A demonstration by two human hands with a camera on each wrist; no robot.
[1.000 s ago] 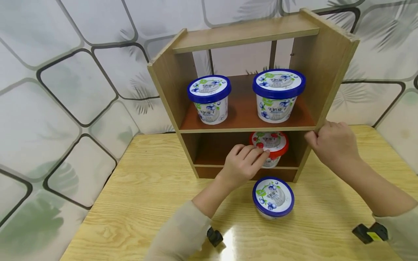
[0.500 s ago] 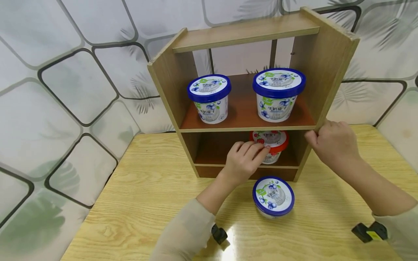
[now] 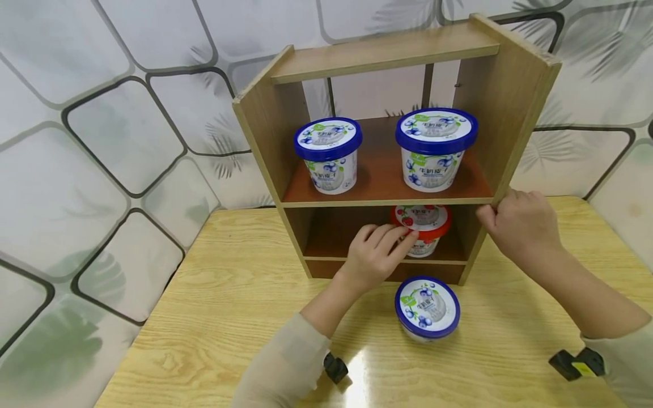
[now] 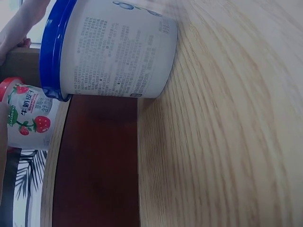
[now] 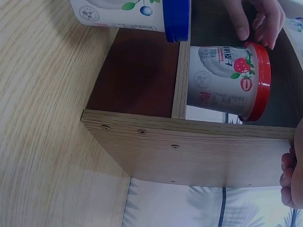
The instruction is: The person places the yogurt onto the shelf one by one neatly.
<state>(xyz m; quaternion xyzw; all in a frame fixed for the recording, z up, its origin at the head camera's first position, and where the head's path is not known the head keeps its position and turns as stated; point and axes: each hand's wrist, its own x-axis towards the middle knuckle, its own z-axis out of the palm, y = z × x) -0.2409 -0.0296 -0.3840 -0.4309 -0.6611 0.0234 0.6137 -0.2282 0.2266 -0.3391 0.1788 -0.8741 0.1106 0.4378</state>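
A red-lidded tub with strawberries on it (image 3: 424, 247) stands upright at the right of the wooden shelf's lower compartment. My left hand (image 3: 374, 252) reaches in beside it, fingers loosely bent, thumb overlapping the lid in the head view. In the right wrist view the left fingers (image 5: 272, 23) are right at the lid's edge, not wrapped round the tub. My right hand (image 3: 525, 224) grips the right side panel of the wooden shelf (image 3: 520, 124), fingers curled at its edge. On the table before the shelf stands a blue-lidded blueberry tub (image 3: 427, 309).
Two more blue-lidded tubs, one on the left (image 3: 328, 156) and one on the right (image 3: 436, 150), stand on the upper level. The wooden table (image 3: 204, 317) reaches back to a patterned wall (image 3: 153, 141). A shelf board runs close above my left hand.
The red-lidded tub has slid slightly back into the lower compartment, behind its front edge. My left hand followed it, then drew a little left. The right hand has stayed on the panel.
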